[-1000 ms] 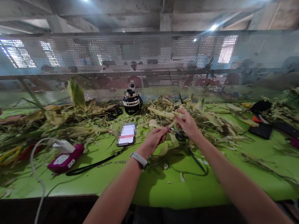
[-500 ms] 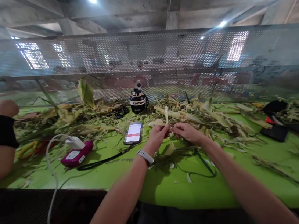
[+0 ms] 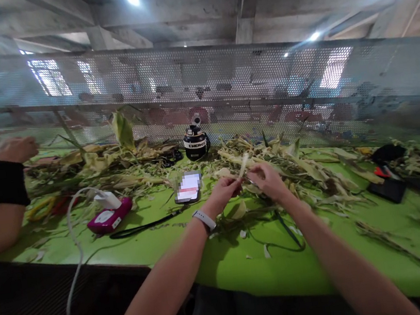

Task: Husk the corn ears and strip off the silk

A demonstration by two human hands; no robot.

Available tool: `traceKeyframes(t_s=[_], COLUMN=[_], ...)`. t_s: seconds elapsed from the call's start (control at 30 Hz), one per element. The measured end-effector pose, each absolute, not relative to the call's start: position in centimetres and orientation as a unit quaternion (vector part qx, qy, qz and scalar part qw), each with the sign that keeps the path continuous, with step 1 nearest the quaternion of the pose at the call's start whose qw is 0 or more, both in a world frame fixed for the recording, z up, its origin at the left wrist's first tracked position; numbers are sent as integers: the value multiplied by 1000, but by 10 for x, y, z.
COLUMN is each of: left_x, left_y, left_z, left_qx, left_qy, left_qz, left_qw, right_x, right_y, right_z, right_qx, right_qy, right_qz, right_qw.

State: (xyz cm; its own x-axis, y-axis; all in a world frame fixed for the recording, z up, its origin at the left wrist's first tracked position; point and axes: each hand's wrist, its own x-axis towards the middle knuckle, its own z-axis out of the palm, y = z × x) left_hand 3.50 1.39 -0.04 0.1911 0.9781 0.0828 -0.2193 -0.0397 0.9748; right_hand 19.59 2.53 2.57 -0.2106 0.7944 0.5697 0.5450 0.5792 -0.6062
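Observation:
My left hand (image 3: pixel 223 196), with a pale band on its wrist, pinches the lower end of a pale corn husk strip (image 3: pixel 244 163). The strip stands up from the fingertips and leans to the right. Close by on the right is my right hand (image 3: pixel 270 183), its fingers curled towards the strip's lower end; whether they grip anything is too small to tell. Both hands are above the near edge of a heap of corn husks (image 3: pixel 305 170). Loose husk scraps lie beneath them on the green table (image 3: pixel 224 259).
A phone (image 3: pixel 188 187) lies left of my hands, and behind it stands a black bottle (image 3: pixel 196 144). Further left are a magenta power strip (image 3: pixel 111 217) with a white cable and a co-worker's hand (image 3: pixel 11 150). A perforated metal screen (image 3: pixel 215 83) runs along the back.
The husk strip has tilted from upright to the right. My right hand has shifted slightly right and up, with its fingers a little more raised. The co-worker's hand has moved right.

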Motion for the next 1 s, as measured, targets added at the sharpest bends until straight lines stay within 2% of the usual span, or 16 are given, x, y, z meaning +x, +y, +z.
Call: traceKeyframes(t_s=[0.07,0.17,0.27,0.37,0.53,0.63,0.7,0.77,0.83,0.9,1.0], left_x=[38,43,47,48,48,48,47,45,43,42,43], left_y=[12,10,10,8,3,2,2,3,4,5,7], left_z=[-1,-4,-8,-9,-8,-7,-4,-2,0,0,-3], left_qx=[538,574,618,639,589,540,498,459,433,426,440], left_qy=[368,349,346,348,311,316,332,348,358,362,353], left_qz=[500,486,462,440,433,438,458,478,490,496,504], left_qw=[570,559,534,526,608,645,657,663,666,664,654], right_x=[195,189,184,181,177,180,188,198,205,207,200], right_y=[25,25,29,32,29,30,32,35,37,37,34], right_z=[24,19,12,11,16,20,23,26,28,28,27], right_qx=[-421,-386,-382,-371,-369,-377,-402,-457,-518,-537,-480], right_qy=[-756,-792,-816,-817,-788,-792,-776,-718,-653,-638,-660], right_qz=[26,-30,-1,32,31,43,44,39,80,188,342], right_qw=[501,472,434,441,492,479,484,524,547,519,465])
